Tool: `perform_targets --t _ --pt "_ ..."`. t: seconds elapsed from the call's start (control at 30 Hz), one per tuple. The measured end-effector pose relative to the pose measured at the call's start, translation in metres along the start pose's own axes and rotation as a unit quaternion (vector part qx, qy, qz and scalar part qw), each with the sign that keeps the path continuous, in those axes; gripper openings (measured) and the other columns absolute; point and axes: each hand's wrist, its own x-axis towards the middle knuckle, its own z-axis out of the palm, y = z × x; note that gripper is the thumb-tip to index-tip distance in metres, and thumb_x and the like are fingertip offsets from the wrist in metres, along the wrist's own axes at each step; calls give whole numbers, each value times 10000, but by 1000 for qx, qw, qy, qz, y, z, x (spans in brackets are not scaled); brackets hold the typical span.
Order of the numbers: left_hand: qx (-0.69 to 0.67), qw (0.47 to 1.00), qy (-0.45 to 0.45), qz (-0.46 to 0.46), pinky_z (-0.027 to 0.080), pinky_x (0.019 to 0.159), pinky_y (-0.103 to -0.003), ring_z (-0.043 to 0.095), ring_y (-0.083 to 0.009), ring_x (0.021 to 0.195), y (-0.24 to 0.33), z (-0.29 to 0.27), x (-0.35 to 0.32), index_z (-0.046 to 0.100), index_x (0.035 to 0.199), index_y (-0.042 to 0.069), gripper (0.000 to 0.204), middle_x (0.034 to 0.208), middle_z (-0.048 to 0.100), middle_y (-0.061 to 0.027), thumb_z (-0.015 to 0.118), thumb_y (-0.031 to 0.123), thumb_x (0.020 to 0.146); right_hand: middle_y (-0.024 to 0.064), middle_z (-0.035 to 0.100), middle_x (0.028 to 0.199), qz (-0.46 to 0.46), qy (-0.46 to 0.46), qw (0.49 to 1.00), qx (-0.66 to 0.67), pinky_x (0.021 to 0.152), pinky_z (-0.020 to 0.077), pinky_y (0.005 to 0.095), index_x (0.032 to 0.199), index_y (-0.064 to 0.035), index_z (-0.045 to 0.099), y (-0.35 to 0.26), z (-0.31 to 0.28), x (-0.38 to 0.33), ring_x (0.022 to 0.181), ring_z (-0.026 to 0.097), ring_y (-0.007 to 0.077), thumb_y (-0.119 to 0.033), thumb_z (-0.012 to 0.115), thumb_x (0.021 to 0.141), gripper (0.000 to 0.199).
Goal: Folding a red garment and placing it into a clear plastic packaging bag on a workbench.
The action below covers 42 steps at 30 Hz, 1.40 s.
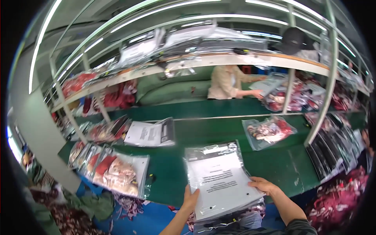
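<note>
Between my two hands is a stack of clear plastic bags (217,176) with a white printed panel on the top one. The stack lies at the near edge of the green table and reaches over it toward me. My left hand (191,199) grips its left edge, thumb on top. On the right edge my right hand (263,186) is closed, fingers over the bag and the undersides hidden. Left of the stack lies a filled clear bag (119,172) with red and cream fabric inside. Farther right rests another filled bag (268,131) with red and white patterned fabric.
More printed bags (149,133) lie at the back left of the green table (203,129). Metal posts (329,78) carry a shelf (219,60) loaded with bags. Black-edged packs (327,152) line the right. Across the table a person (227,82) handles bags. Fabric heaps (337,199) lie below.
</note>
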Motion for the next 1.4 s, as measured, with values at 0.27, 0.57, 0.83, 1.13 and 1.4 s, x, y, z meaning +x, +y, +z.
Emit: perform_targets --t 0.27,0.57,0.83,1.13,1.4 --pt "49 961 7 273 381 1087 -353 495 -297 1273 34 35 -15 312 1507 -20 599 1449 459 -218 541 93 966 126 569 1321 -157 22 985 70 839 487 236 1518 -93 369 34 -19 -76 1029 585 171 -3 563 962 596" --pt "-107 886 -160 422 390 1074 -357 484 -277 1279 281 74 -20 228 1563 53 660 1495 432 -191 525 39 973 139 547 1388 -371 167 904 132 908 481 262 1521 -99 362 -117 -36 -186 1094 570 181 1 567 962 604" --pt "-2 910 -114 400 477 906 -334 583 -245 1073 447 83 -9 367 1506 23 662 1309 590 -190 580 124 887 144 611 1281 -457 108 871 142 828 505 228 1478 -101 472 -258 -73 -186 1001 621 182 -35 594 920 575" --pt "-19 917 -170 359 515 756 -343 626 -254 906 536 89 83 614 1179 -43 359 1093 662 -189 572 121 862 200 626 1210 -469 63 863 175 811 547 271 1412 58 462 -325 -107 -152 956 659 209 -6 557 907 518" --pt "-281 823 -259 419 581 730 -416 662 -352 875 650 96 134 533 1131 -64 245 1078 656 -211 564 94 946 200 654 1142 -512 18 817 266 792 648 315 1231 74 574 -449 -151 -81 900 711 258 -49 613 953 307"
